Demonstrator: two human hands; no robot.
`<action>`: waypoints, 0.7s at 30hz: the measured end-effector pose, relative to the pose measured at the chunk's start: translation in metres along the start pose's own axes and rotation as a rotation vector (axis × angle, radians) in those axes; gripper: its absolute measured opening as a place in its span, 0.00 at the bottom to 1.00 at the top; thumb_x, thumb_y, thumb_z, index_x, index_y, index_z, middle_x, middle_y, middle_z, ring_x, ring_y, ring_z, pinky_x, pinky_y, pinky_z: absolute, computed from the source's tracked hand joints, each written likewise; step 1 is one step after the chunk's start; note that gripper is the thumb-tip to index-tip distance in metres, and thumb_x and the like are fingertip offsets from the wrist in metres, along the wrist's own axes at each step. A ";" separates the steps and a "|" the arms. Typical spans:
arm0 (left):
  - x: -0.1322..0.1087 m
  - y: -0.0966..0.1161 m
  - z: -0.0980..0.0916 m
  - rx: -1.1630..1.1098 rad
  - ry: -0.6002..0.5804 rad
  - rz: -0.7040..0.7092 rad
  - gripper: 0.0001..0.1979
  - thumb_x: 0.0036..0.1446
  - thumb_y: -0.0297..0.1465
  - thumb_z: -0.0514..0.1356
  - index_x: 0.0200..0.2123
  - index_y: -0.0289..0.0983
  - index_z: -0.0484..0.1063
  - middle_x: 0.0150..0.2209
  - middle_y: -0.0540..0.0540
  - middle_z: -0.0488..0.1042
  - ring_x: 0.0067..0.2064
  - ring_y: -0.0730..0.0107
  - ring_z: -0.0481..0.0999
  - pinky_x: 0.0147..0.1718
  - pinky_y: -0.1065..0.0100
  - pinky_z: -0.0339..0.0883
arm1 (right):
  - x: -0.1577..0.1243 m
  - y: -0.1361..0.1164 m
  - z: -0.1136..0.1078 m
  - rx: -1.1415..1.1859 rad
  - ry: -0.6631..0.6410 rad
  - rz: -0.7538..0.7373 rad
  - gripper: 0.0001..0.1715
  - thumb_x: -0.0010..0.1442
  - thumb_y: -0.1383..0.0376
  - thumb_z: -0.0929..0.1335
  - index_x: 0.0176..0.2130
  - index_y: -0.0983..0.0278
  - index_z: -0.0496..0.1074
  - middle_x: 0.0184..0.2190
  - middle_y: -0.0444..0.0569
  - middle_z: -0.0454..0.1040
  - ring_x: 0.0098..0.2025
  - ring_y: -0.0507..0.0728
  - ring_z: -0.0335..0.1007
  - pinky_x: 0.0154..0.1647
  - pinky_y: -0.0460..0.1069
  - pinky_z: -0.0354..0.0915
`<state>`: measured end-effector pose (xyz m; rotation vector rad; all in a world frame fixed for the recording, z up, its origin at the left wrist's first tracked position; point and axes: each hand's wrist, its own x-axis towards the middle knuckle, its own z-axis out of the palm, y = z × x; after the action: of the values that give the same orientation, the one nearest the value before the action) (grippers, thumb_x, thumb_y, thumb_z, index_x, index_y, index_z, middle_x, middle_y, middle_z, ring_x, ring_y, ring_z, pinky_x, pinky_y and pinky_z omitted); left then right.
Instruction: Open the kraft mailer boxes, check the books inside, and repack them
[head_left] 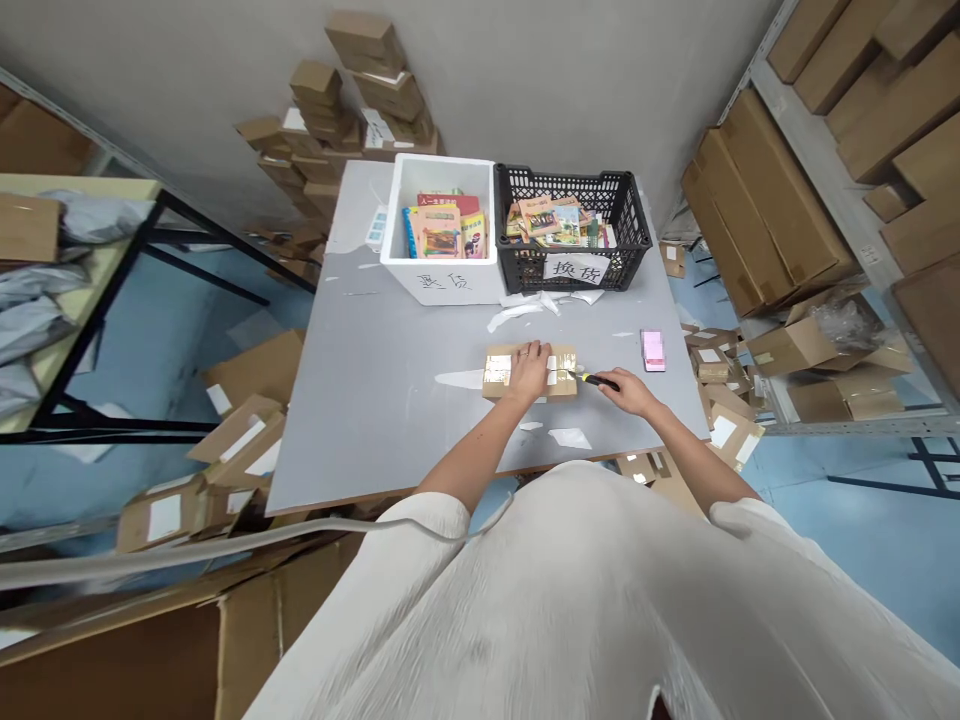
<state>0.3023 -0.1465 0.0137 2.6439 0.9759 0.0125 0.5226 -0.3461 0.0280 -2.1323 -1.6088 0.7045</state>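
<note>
A small taped cardboard box [497, 373] lies on the grey table [360, 400] near its front edge. My left hand [529, 372] rests on top of the box, its fingers pointing away from me and lying flat. In my right hand [630, 391] is a black and yellow utility knife [600, 381], its tip at the right end of the box. Paper scraps [570, 438] lie in front of the box, and more lie behind it.
Behind the box stand a white foam bin [442, 283] and a black crate [574, 268], both holding books. A pink phone [653, 351] lies at the right. Cardboard boxes surround the table, with shelves on both sides. A pale cable [225, 545] crosses the lower left.
</note>
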 end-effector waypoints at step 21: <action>-0.007 -0.008 0.021 -0.001 0.016 0.064 0.40 0.72 0.32 0.53 0.84 0.38 0.51 0.82 0.30 0.60 0.83 0.42 0.55 0.79 0.40 0.47 | -0.001 -0.001 0.033 -0.153 0.078 0.033 0.28 0.78 0.57 0.67 0.72 0.53 0.77 0.55 0.56 0.78 0.54 0.66 0.77 0.57 0.55 0.72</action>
<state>0.2940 -0.1514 -0.0081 2.6771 0.8954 0.0483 0.5020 -0.3463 0.0023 -2.2682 -1.6366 0.5158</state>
